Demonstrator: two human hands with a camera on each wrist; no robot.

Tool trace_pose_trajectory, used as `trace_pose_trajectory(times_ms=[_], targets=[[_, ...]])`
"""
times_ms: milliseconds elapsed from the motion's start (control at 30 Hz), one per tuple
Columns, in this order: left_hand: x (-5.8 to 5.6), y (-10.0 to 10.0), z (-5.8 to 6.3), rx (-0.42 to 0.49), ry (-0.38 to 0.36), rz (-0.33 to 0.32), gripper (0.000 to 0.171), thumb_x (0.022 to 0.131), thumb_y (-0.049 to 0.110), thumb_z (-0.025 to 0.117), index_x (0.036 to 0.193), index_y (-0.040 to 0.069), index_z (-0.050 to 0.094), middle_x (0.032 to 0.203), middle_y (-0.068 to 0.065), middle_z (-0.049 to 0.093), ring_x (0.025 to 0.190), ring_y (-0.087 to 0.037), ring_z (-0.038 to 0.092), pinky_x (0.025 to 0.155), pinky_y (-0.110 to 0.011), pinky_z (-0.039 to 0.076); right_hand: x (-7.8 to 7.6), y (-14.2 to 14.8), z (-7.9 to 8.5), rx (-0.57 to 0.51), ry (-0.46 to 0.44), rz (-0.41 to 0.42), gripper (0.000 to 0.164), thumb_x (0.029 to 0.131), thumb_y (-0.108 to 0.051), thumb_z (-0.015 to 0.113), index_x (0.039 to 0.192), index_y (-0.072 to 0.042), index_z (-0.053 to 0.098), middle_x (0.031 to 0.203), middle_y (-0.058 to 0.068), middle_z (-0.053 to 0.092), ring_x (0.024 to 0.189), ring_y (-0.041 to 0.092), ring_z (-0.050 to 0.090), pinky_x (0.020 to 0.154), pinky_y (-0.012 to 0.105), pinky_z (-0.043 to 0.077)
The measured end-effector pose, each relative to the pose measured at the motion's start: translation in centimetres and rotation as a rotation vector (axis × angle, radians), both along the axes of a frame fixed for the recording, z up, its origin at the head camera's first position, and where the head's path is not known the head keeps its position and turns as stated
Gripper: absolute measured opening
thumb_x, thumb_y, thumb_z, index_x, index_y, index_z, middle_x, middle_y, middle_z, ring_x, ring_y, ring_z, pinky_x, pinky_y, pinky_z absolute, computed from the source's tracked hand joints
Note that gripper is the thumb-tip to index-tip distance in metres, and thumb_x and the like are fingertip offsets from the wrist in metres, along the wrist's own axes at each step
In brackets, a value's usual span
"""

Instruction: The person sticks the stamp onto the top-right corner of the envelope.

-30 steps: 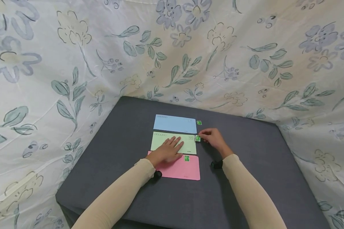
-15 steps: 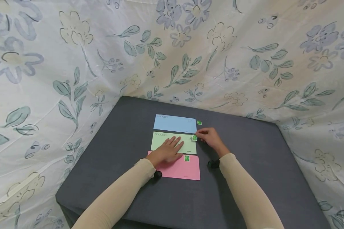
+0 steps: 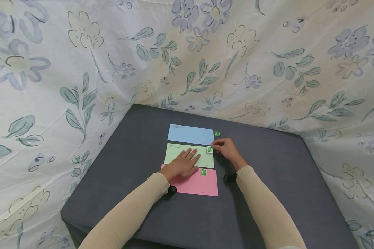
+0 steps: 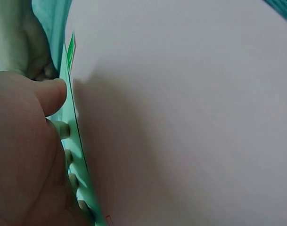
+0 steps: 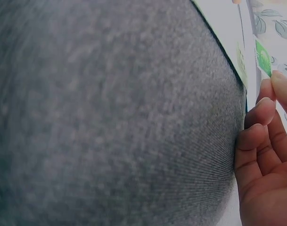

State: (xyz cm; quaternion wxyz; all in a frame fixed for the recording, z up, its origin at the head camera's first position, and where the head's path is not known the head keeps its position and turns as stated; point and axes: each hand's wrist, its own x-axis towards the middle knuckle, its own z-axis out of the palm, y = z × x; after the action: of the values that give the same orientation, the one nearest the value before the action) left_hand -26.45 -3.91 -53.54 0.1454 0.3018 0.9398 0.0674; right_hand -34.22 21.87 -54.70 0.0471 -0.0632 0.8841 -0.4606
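My left hand [image 3: 181,166] lies with fingers spread on the light green envelope [image 3: 172,155], its palm side over the pink envelope [image 3: 199,186]. Between thumb and forefinger, my right hand [image 3: 226,148] pinches a green postage stamp [image 5: 263,57] by its edge. In the head view that stamp overlaps the printed box at the green envelope's upper right corner; the right wrist view shows it tilted above the paper. Another green stamp sits at the top right of the pink envelope. The left wrist view shows the left thumb [image 4: 53,96] close to the green envelope's edge.
A blue envelope [image 3: 190,134] lies behind the green one, with a loose green stamp [image 3: 217,134] just to its right. All rest on a dark grey cloth-covered table [image 3: 261,155]. Floral curtains [image 3: 205,52] hang behind and at the sides.
My right hand has moved a little left, bringing the pinched stamp from beside the green envelope's right edge to over its upper right corner. The left hand has stayed in place.
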Motion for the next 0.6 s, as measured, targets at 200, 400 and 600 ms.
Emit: trace_pose_trajectory(times_ms=[200,400,600], targets=[[-0.03,0.12,0.01,-0.008,0.001,0.002,0.069,0.117,0.046,0.042,0.175,0.015,0.022,0.182,-0.007,0.010,0.167,-0.030,0.005,0.133,-0.048,0.008,0.00,-0.17,-0.04,-0.007,-0.003,-0.009,0.015,0.105,-0.015,0.075,0.112,-0.004,0.083,0.095,0.008,0.073,0.080,0.023,0.062,0.069,0.032,0.052],[0.05,0.12,-0.03,-0.005,-0.011,0.005,0.069,0.117,0.046,0.042,0.175,0.015,0.021,0.182,-0.007,0.009,0.167,-0.030,0.004,0.133,-0.048,0.007,0.09,-0.51,-0.08,-0.008,-0.004,-0.004,0.016,0.105,-0.015,0.076,0.113,-0.003,0.082,0.096,0.008,0.074,0.079,0.022,0.062,0.069,0.032,0.052],[0.14,0.19,0.19,-0.017,-0.017,0.009,0.070,0.117,0.046,0.042,0.175,0.015,0.020,0.182,-0.007,0.008,0.167,-0.030,0.004,0.133,-0.048,0.007,0.05,-0.98,0.06,-0.002,-0.004,-0.001,0.016,0.105,-0.015,0.077,0.113,-0.004,0.083,0.097,0.008,0.074,0.077,0.021,0.061,0.068,0.032,0.051]])
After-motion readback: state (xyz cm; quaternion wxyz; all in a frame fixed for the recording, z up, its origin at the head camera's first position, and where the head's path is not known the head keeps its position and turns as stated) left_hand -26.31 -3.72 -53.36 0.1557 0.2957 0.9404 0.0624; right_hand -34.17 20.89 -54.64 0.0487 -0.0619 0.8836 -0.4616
